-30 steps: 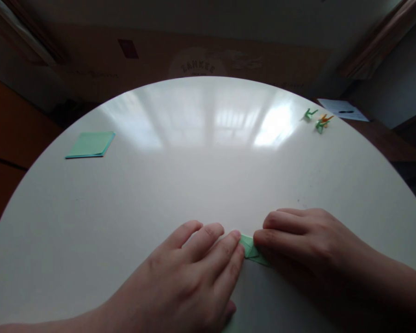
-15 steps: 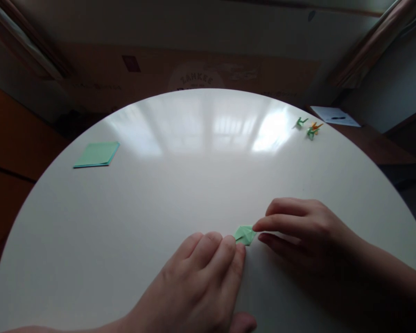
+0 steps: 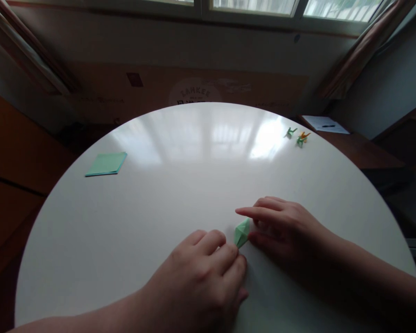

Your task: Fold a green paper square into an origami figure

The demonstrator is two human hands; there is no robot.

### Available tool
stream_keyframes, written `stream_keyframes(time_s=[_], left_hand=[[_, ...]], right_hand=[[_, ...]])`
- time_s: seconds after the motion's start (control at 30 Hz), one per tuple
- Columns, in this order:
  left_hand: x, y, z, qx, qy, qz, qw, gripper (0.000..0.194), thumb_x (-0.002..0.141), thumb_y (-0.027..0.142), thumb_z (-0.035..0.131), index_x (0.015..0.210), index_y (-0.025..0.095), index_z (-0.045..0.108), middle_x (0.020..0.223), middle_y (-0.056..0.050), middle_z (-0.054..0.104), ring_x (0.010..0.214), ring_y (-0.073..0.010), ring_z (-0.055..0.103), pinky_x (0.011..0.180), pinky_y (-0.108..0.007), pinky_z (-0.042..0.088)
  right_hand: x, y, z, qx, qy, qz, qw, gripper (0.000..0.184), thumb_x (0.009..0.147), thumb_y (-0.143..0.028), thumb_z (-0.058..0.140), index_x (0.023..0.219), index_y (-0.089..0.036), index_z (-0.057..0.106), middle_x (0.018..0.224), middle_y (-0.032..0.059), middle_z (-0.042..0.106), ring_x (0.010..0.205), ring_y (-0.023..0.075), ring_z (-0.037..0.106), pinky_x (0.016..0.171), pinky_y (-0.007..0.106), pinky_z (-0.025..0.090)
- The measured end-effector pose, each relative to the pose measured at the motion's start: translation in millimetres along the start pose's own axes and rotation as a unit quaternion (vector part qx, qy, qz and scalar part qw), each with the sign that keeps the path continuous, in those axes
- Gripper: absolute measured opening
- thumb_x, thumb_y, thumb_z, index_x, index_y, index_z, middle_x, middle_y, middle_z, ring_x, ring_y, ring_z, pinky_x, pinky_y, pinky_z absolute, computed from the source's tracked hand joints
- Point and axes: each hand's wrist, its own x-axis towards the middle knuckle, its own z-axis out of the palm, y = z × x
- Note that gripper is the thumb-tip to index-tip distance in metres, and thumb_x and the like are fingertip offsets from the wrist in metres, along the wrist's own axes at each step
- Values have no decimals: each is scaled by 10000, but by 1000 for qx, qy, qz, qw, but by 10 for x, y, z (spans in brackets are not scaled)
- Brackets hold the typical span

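Observation:
A small folded piece of green paper (image 3: 242, 232) stands tilted on the round white table (image 3: 180, 185), near the front. My right hand (image 3: 280, 229) pinches its right side between thumb and fingers, the index finger stretched out above it. My left hand (image 3: 201, 277) lies beside it on the left, fingers curled, with the fingertips pressing at the paper's lower end.
A stack of green paper squares (image 3: 106, 163) lies at the table's left. Small folded paper figures, green (image 3: 290, 132) and orange with green (image 3: 302, 138), stand at the far right edge. Beyond them a sheet with a pen (image 3: 325, 124) rests on a wooden surface.
My right hand has lifted the folded paper's flap from flat to upright. Both hands sit slightly farther from me, and the view has tilted up, showing the window.

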Motion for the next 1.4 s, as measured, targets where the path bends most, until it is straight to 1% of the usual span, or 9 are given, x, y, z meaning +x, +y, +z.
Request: stream_keyframes(time_s=[0.07, 0.17, 0.37, 0.5, 0.63, 0.73, 0.97, 1.17, 1.4], left_hand=[[16, -44, -17, -37, 13, 7, 999, 191, 959, 233, 522, 853, 178, 671, 868, -44, 683, 798, -219, 580, 710, -349, 482], [32, -149, -55, -99, 78, 1, 992, 234, 951, 198, 509, 771, 180, 657, 796, -26, 674, 741, -184, 565, 662, -305, 453], [92, -459, -178, -216, 179, -203, 938, 275, 918, 280, 540, 699, 168, 662, 661, 0, 627, 585, -125, 518, 571, -255, 382], [132, -564, -185, -270, 234, -290, 888, 336, 902, 367, 523, 661, 164, 640, 591, 14, 574, 554, -124, 477, 552, -248, 367], [163, -537, -210, -253, 229, -303, 890, 350, 893, 397, 493, 683, 161, 645, 622, -3, 603, 597, -143, 514, 583, -254, 379], [201, -506, -328, -234, 209, -291, 904, 354, 891, 401, 492, 696, 161, 663, 676, -24, 647, 638, -160, 546, 604, -263, 383], [443, -632, -670, -263, 39, -246, 932, 265, 749, 424, 678, 693, 176, 755, 649, -27, 703, 592, -180, 599, 524, -253, 380], [617, -741, -529, -312, 98, -243, 913, 396, 869, 478, 532, 818, 141, 735, 674, -38, 647, 605, -164, 585, 493, -231, 423], [495, -745, -329, -403, 107, -258, 871, 344, 816, 427, 610, 871, 115, 742, 663, -22, 599, 547, -130, 548, 445, -219, 479]], right_hand=[[4, -23, -3, -8, -19, 3, 1000, 389, 892, -198, 648, 1272, -283, 654, 986, 37, 670, 838, 172, 623, 723, 282, 477], [14, -54, -26, -16, -34, 11, 999, 370, 907, -220, 641, 1254, -343, 679, 1019, 33, 659, 816, 164, 632, 716, 282, 470], [78, -123, -161, 3, -86, 42, 995, 395, 944, -250, 605, 1323, -354, 641, 1124, 49, 641, 823, 163, 654, 734, 287, 474], [180, -216, -242, -9, -132, 31, 991, 362, 896, -288, 687, 1252, -354, 688, 1102, 36, 644, 818, 171, 652, 721, 286, 467], [283, -313, -288, -16, -151, -1, 988, 231, 854, -240, 729, 1071, -311, 758, 1076, 21, 660, 829, 170, 650, 736, 285, 460], [334, -348, -331, 5, -150, -9, 989, 131, 811, -230, 765, 942, -244, 762, 1064, 34, 670, 867, 189, 643, 756, 294, 461], [502, -226, -499, 142, -109, 66, 982, 82, 741, -223, 772, 810, -199, 736, 810, 23, 695, 798, 207, 649, 710, 299, 476], [746, -107, -443, 226, 9, 132, 965, 130, 757, -255, 728, 846, -162, 711, 802, 48, 722, 754, 205, 671, 671, 298, 504], [699, -106, -240, 338, 73, 171, 923, 283, 771, -381, 749, 897, -129, 719, 823, 70, 743, 763, 196, 674, 660, 293, 500]])
